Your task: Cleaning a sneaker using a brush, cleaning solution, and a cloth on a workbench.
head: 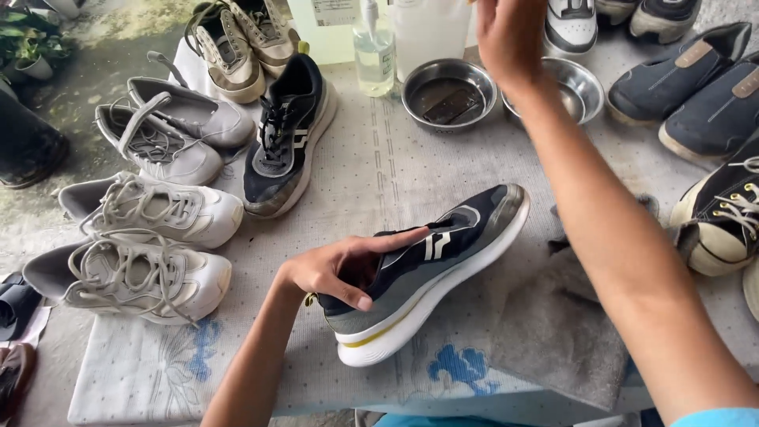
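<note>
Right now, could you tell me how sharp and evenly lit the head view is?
Head view: soft, even daylight, only faint shadows; the navy sneaker in the left hand is sharp; the raised right hand is slightly motion-blurred and cut off by the top edge; the steel bowl shows mild glare.

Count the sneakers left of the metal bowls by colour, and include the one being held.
Beige sneakers: 2
Grey sneakers: 2
White sneakers: 2
Navy sneakers: 2, one on the cloth, one gripped by the left hand
Total: 8
</note>
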